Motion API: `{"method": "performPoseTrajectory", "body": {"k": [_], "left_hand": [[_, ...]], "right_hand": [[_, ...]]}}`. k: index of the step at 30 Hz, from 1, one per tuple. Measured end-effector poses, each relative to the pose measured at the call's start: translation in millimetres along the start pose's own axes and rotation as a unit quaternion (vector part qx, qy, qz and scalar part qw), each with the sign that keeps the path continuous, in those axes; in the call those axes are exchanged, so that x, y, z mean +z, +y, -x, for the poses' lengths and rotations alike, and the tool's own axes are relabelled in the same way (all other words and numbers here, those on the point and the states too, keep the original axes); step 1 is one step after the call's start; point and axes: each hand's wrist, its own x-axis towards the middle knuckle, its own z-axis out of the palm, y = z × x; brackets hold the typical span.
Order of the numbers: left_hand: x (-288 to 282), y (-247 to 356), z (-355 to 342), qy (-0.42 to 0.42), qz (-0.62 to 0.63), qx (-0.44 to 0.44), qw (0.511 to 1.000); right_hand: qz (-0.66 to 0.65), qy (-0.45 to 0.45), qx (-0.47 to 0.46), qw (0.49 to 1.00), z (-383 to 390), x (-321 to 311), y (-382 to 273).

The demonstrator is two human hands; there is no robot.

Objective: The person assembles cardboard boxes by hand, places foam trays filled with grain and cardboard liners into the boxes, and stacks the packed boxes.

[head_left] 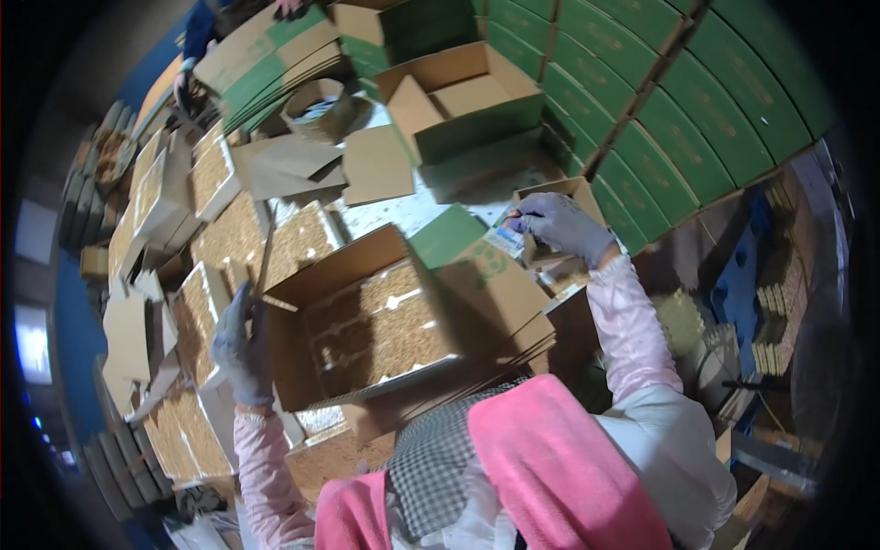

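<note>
My left hand (240,353), in a grey glove, has its fingers stretched out along the left side of an open cardboard box (429,316). Inside that box lies a white-edged block of tan, grainy material (371,323), divided by white strips; its exact kind I cannot tell. My right hand (564,225), also gloved, pinches a small printed slip (503,241) in blue and white. It is held over a smaller open carton (587,194), to the right of the large box. My right hand partly covers that carton's contents.
Flattened green-and-brown cartons (486,275) lie right of the box. Another open box (458,96) stands beyond, before a wall of stacked green cartons (678,119). White trays of tan material (215,170) crowd the left. Another person's arm (194,46) shows at the far left.
</note>
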Motion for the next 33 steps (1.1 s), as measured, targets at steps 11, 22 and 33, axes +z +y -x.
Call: {"method": "performPoseTrajectory", "body": {"k": [11,22,33], "left_hand": [[40.2,102.5,11.1,-0.184,0.184,0.090,0.961],[22.7,46.9,16.7,-0.494,0.129,0.105,0.853],[7.0,-76.5,74.8,-0.323,0.479,-0.273,0.769]], "right_hand": [[-0.090,0.081,0.037,0.992,-70.2,55.5,-169.3],[-0.296,0.036,0.244,0.923,-31.3,63.1,-148.9],[-0.278,0.026,0.137,0.950,-29.3,60.3,-141.8]]}}
